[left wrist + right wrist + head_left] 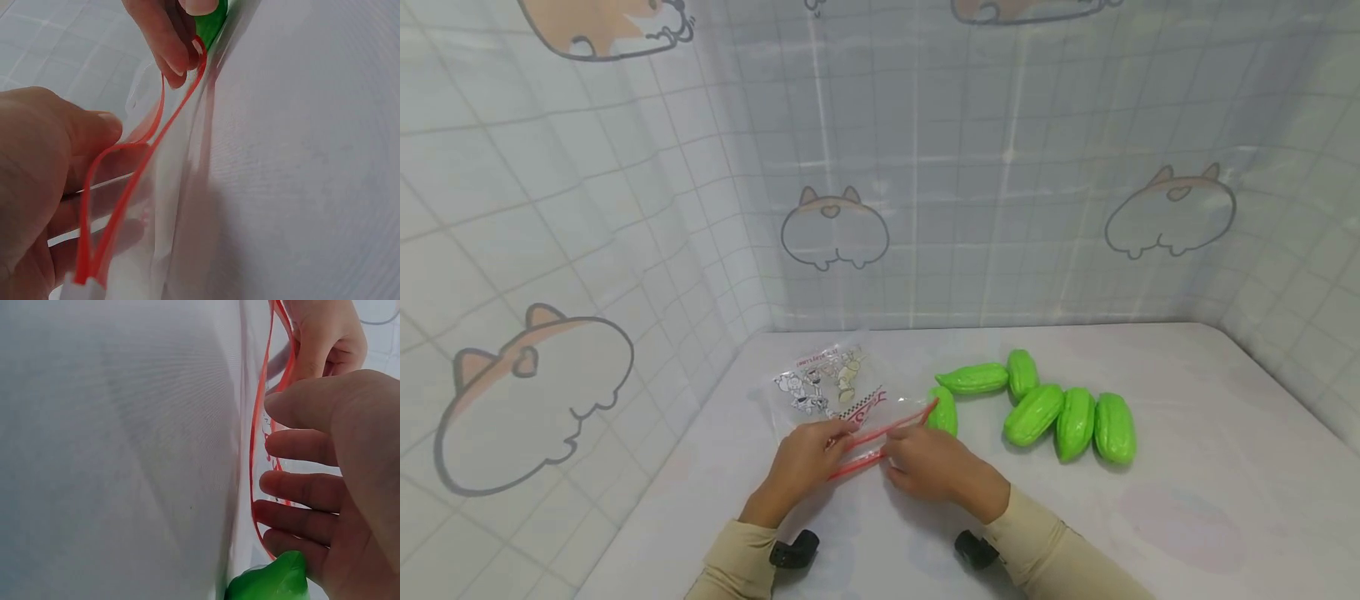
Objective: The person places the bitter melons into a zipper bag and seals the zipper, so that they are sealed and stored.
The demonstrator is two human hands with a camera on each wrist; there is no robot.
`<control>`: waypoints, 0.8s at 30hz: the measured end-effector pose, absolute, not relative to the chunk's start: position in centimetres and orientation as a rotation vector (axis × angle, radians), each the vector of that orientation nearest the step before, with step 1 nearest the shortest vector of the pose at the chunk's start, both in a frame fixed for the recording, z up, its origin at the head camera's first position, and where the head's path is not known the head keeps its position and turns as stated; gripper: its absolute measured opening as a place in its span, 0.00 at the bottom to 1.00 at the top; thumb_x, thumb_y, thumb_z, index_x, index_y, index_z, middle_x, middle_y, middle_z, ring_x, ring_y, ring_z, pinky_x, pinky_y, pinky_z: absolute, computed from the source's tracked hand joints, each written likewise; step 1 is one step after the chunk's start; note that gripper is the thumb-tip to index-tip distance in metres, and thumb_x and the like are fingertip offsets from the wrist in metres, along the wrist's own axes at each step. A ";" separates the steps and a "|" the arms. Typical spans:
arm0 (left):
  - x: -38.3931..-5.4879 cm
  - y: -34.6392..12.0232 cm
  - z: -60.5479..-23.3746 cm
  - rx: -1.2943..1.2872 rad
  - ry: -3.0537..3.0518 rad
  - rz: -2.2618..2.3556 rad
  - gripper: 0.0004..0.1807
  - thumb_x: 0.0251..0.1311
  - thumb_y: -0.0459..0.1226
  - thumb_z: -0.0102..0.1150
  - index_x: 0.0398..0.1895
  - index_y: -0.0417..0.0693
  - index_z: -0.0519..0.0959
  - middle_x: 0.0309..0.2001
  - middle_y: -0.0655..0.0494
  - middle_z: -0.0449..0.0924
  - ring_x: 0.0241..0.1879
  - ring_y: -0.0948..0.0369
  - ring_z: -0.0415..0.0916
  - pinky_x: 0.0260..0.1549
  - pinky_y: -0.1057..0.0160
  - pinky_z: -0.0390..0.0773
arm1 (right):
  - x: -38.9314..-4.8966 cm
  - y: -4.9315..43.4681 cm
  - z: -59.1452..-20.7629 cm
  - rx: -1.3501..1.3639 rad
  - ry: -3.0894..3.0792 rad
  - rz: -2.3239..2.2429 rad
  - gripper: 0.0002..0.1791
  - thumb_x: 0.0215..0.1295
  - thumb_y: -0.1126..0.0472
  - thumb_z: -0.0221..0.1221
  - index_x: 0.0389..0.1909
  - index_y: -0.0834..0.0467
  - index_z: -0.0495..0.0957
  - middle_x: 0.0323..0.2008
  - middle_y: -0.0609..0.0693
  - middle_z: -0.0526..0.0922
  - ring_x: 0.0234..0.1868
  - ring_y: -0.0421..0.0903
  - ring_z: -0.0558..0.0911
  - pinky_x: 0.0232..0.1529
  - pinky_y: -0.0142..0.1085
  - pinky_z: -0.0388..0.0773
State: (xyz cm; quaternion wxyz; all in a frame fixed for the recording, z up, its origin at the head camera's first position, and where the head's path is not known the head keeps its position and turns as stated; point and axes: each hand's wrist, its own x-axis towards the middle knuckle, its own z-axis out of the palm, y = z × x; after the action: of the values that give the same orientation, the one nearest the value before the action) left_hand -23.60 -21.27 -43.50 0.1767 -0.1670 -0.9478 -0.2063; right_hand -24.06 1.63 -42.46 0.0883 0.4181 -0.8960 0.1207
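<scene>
A clear zip bag (805, 408) with printed cartoon figures lies at the middle left, its red-edged mouth towards me and parted. My left hand (805, 460) pinches the far side of the mouth, thumb inside; its fingers (125, 240) show through the plastic in the left wrist view. At the right part of the mouth is my right hand (934, 462). In the right wrist view its fingers (300, 490) are nearly straight and their tips touch the red strip (253, 462). A glossy green ribbed gourd (945, 412) sits just beyond the right hand, beside the bag's corner.
Several more green gourds (1033, 415) lie grouped on the white tabletop (1217, 458), right of the bag. Gridded curtains (1000, 108) with corgi drawings enclose the table at the back and both sides. Each wrist wears a small black camera (795, 550).
</scene>
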 end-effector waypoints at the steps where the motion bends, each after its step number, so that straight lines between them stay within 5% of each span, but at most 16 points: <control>1: -23.6 -21.3 -43.4 -0.481 -2.686 -0.592 0.11 0.59 0.37 0.69 0.46 0.54 0.89 0.44 0.58 0.87 0.37 0.61 0.81 0.39 0.55 0.81 | -24.1 1.6 -42.4 1.237 -2.676 0.348 0.09 0.68 0.54 0.62 0.44 0.52 0.85 0.43 0.46 0.84 0.36 0.39 0.81 0.39 0.35 0.80; 8: -23.2 -21.4 -42.9 -0.531 -2.741 -0.579 0.15 0.58 0.39 0.70 0.49 0.52 0.87 0.50 0.54 0.86 0.52 0.54 0.81 0.52 0.50 0.78 | -24.1 1.2 -42.6 1.163 -2.764 0.325 0.19 0.69 0.50 0.62 0.58 0.52 0.81 0.65 0.56 0.75 0.53 0.49 0.83 0.52 0.42 0.80; 17: -22.9 -21.8 -42.8 -0.666 -2.733 -0.300 0.28 0.54 0.45 0.71 0.62 0.60 0.80 0.53 0.52 0.83 0.51 0.52 0.80 0.46 0.48 0.81 | -24.3 0.9 -42.9 1.018 -2.835 0.344 0.25 0.67 0.48 0.63 0.63 0.51 0.77 0.69 0.59 0.69 0.56 0.53 0.82 0.52 0.46 0.80; 24: -22.5 -22.2 -42.3 -0.657 -2.677 -0.232 0.25 0.56 0.42 0.71 0.59 0.59 0.81 0.51 0.53 0.83 0.49 0.52 0.82 0.40 0.48 0.82 | -24.7 0.9 -42.9 0.995 -2.834 0.329 0.24 0.68 0.49 0.62 0.61 0.53 0.79 0.65 0.59 0.73 0.51 0.52 0.83 0.50 0.46 0.81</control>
State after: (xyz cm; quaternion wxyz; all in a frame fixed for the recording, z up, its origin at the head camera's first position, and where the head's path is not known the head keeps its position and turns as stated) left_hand -22.53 -22.24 -42.34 0.1865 -0.2335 -0.9507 -0.0825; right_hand -24.66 0.91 -42.90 0.0599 0.3288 -0.9362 0.1086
